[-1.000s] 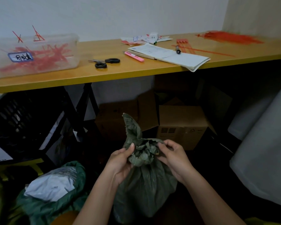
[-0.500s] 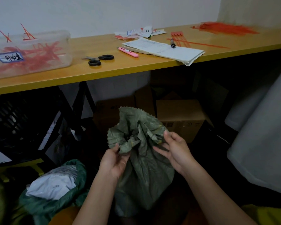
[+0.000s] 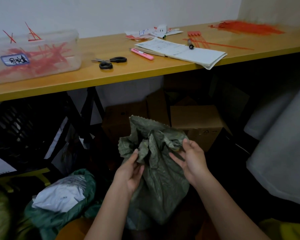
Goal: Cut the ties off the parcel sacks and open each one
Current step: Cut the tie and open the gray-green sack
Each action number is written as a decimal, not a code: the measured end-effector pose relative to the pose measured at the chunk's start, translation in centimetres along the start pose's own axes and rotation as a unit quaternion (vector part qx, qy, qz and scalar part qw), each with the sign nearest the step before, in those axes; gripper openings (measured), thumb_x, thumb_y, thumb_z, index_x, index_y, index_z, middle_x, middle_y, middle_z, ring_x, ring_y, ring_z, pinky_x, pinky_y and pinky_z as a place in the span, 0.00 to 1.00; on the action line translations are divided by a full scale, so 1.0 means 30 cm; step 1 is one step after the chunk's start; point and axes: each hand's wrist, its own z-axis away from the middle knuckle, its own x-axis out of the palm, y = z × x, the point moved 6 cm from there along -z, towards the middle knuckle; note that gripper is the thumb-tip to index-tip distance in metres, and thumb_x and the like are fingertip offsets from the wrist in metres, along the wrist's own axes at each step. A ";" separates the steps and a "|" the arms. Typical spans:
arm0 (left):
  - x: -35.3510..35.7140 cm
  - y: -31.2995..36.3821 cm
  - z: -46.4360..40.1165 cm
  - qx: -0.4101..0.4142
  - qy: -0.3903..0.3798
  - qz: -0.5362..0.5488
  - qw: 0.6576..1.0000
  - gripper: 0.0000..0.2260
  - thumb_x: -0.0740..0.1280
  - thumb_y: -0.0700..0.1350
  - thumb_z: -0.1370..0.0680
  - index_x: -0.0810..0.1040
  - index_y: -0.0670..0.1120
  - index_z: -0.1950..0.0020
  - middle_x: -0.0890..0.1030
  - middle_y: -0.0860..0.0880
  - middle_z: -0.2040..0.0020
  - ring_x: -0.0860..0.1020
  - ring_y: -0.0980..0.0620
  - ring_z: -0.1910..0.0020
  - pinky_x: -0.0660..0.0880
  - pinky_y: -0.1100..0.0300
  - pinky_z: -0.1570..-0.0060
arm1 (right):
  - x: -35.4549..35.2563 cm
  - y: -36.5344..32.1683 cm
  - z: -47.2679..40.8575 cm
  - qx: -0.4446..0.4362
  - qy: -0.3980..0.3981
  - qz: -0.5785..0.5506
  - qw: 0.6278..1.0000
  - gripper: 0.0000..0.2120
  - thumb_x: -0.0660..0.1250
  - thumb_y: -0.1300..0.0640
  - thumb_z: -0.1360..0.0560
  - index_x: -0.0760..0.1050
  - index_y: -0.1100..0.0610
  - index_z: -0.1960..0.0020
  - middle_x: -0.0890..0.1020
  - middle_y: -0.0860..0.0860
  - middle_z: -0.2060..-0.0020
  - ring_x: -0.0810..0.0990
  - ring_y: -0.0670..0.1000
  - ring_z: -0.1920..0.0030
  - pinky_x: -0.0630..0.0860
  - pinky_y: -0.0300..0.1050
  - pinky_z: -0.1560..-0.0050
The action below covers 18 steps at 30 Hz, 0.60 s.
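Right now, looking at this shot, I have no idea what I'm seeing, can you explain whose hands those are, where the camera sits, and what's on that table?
There is no machine here. A person wears one wide-angle camera on the head, looking forward and down, so the arms reach in from the bottom. The left hand pinches the crumpled mouth of a grey-green parcel sack standing on the floor. The right hand touches the other side of the mouth. I see no tie on it. On the yellow table lie black scissors, a pink cutter, an open notebook, loose red ties and a clear tub holding more. Another green sack, at lower left, shows white parcels inside.
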 end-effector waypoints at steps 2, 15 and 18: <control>-0.026 0.043 0.023 0.085 0.140 -0.227 0.960 0.30 0.77 0.49 0.31 0.71 0.41 0.34 0.72 0.39 0.35 0.75 0.42 0.41 0.78 0.52 0.48 | 0.021 -0.001 0.007 -0.020 0.001 0.041 0.999 0.10 0.60 0.54 0.18 0.75 0.59 0.47 0.83 0.55 0.47 0.82 0.53 0.45 0.82 0.48 0.52; 0.268 0.151 0.074 0.415 0.034 -0.676 0.608 0.32 0.73 0.49 0.27 0.62 0.46 0.27 0.63 0.46 0.32 0.63 0.46 0.33 0.64 0.53 0.32 | 0.039 -0.179 -0.021 -0.130 0.034 0.198 0.971 0.07 0.62 0.54 0.19 0.78 0.53 0.52 0.81 0.50 0.59 0.79 0.44 0.67 0.79 0.39 0.63; 0.248 0.173 0.084 0.468 0.066 -0.612 0.634 0.32 0.75 0.45 0.30 0.61 0.49 0.32 0.61 0.49 0.36 0.65 0.48 0.35 0.67 0.55 0.37 | 0.034 -0.227 -0.030 -0.139 0.034 0.182 0.973 0.07 0.61 0.56 0.19 0.77 0.57 0.50 0.82 0.54 0.54 0.83 0.48 0.59 0.82 0.40 0.58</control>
